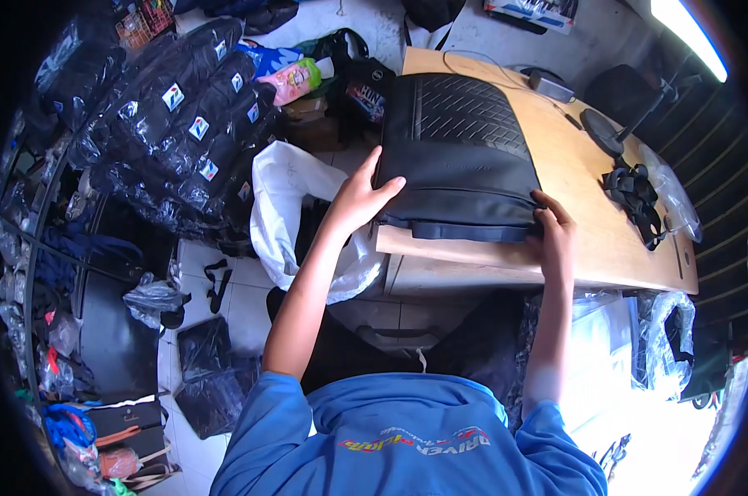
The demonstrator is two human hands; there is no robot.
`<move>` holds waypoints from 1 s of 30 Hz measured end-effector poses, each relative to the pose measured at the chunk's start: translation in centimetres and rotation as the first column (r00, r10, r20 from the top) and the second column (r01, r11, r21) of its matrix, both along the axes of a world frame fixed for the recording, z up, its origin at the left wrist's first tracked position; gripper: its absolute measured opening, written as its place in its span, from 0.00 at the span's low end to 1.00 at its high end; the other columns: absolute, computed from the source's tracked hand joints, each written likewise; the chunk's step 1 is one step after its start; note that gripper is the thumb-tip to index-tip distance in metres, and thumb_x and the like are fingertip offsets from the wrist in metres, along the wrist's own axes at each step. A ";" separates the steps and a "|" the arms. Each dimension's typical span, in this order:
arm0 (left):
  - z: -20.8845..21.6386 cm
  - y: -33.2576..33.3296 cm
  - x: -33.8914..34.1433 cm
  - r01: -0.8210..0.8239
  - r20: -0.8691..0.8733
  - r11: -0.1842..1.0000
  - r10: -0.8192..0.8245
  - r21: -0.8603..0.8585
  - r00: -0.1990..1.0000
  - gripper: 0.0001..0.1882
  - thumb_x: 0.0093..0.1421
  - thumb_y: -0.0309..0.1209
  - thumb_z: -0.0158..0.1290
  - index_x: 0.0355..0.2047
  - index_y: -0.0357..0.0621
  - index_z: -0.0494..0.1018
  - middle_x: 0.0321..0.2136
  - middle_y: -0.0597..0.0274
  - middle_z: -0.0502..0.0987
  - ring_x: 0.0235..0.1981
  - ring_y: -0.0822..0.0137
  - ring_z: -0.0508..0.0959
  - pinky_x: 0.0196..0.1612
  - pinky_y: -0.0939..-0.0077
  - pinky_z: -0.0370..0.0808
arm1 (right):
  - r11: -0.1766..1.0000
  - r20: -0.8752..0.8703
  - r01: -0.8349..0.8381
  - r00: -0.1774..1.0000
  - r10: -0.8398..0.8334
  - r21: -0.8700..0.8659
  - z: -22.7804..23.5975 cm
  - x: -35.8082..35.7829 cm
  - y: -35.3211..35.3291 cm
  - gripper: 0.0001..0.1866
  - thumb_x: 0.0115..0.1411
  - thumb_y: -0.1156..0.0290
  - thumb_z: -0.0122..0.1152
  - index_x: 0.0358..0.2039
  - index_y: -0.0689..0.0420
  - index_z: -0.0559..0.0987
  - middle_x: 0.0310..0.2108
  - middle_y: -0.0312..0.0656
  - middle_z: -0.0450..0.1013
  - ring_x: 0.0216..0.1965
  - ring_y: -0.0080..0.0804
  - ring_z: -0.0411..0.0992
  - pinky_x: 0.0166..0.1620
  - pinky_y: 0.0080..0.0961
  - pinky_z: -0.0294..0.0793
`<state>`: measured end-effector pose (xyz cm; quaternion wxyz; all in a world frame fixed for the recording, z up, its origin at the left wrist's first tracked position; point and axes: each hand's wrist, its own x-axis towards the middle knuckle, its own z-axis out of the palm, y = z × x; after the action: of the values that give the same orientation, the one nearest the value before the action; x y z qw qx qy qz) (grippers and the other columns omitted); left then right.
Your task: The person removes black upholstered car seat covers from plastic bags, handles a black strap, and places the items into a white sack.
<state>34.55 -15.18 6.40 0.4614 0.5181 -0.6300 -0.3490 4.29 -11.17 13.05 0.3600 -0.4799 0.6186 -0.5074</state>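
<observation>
A flat black backpack (465, 169) lies on the wooden table, its far half a panel with a slanted pattern and its near half smooth. A dark strap (473, 231) runs along its near side, over the table edge. My left hand (364, 194) holds the backpack's left side, thumb on top and index finger stretched along the edge; its other fingers are partly hidden. At the near right corner, my right hand (554, 219) grips the backpack with bent fingers. Its underside is out of sight.
Black straps (634, 198) lie on the wooden table (572, 169) at the right, beside clear plastic. A black stand (605, 132) and a grey adapter box (552, 86) sit farther back. A white sack (274, 215) stands left of the table, before piled plastic-wrapped black bags (171, 132).
</observation>
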 end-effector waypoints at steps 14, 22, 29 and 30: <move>-5.8 2.1 8.0 -0.506 -0.532 0.856 0.479 0.107 0.698 0.14 0.60 0.35 0.49 0.37 0.36 0.71 0.34 0.54 0.75 0.36 0.65 0.78 0.33 0.77 0.75 | 0.984 -0.844 -0.074 0.526 -0.101 -0.164 -2.7 -2.0 1.1 0.17 0.63 0.60 0.46 0.47 0.52 0.75 0.48 0.46 0.69 0.49 0.42 0.66 0.53 0.30 0.62; -26.9 2.6 17.6 -0.563 0.336 0.518 0.469 0.645 0.817 0.12 0.52 0.27 0.45 0.34 0.31 0.72 0.27 0.44 0.76 0.33 0.55 0.78 0.33 0.64 0.76 | 0.906 -0.683 0.137 0.614 -0.395 -0.400 -5.0 0.1 1.0 0.18 0.64 0.61 0.41 0.44 0.58 0.76 0.44 0.44 0.72 0.48 0.37 0.65 0.54 0.33 0.59; -28.6 1.9 18.7 -0.711 0.688 0.573 0.319 0.409 0.652 0.25 0.47 0.31 0.53 0.45 0.32 0.64 0.47 0.27 0.61 0.52 0.36 0.62 0.50 0.48 0.65 | 0.917 -0.617 0.220 0.685 -0.387 -0.332 -5.2 -1.0 1.1 0.22 0.64 0.58 0.39 0.45 0.61 0.74 0.46 0.45 0.71 0.49 0.38 0.66 0.54 0.33 0.59; -28.5 1.7 18.4 -0.724 0.732 0.501 0.232 0.474 0.640 0.31 0.47 0.33 0.55 0.50 0.32 0.59 0.55 0.27 0.53 0.57 0.35 0.55 0.53 0.44 0.61 | 0.919 -0.622 0.220 0.682 -0.385 -0.328 -5.3 -1.1 1.0 0.22 0.64 0.58 0.39 0.45 0.61 0.74 0.46 0.45 0.71 0.49 0.38 0.66 0.54 0.33 0.59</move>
<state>52.97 -13.48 -22.08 0.0759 0.8983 -0.3579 -0.2431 3.15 -10.21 7.72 -0.0358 -0.5590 0.7153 -0.4179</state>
